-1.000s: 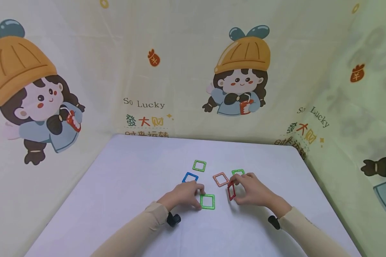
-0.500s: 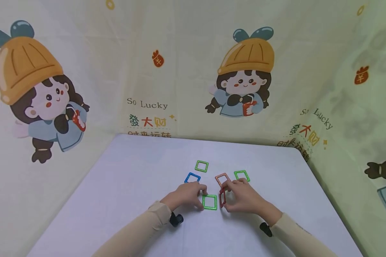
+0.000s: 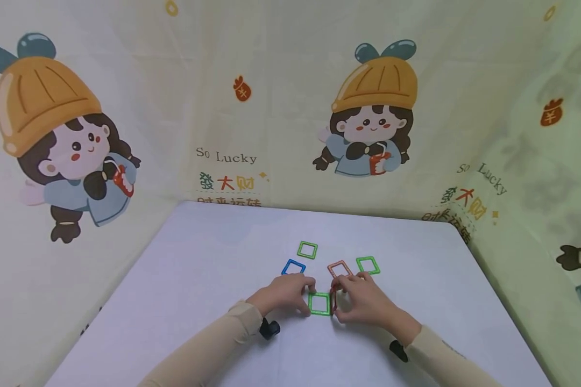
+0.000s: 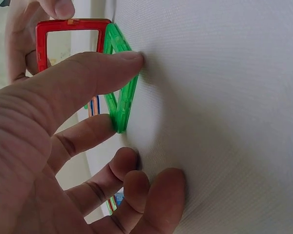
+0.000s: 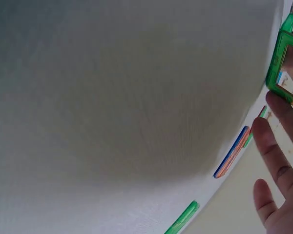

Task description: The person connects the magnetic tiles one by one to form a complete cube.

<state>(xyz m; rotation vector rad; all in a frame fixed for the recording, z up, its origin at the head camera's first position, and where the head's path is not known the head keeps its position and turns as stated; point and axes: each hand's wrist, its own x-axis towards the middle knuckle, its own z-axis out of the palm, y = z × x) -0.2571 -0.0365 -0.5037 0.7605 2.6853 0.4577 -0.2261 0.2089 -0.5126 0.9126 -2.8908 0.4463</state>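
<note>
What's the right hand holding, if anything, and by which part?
The right hand holds the red square by its near and far edges.

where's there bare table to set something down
The table is bare left of the left hand, right of the right hand, and between the sleeves. Crowded: between the hands, with near green square and red square, and just beyond, by the blue square and orange square.

Before you, a cream backdrop [image 3: 290, 59] printed with cartoon figures [image 3: 374, 102] in orange hats and "So Lucky" lettering [image 3: 236, 158] surrounds your white counter [image 3: 193, 274]; soft shadows [image 3: 578, 70] mottle its right side.
</note>
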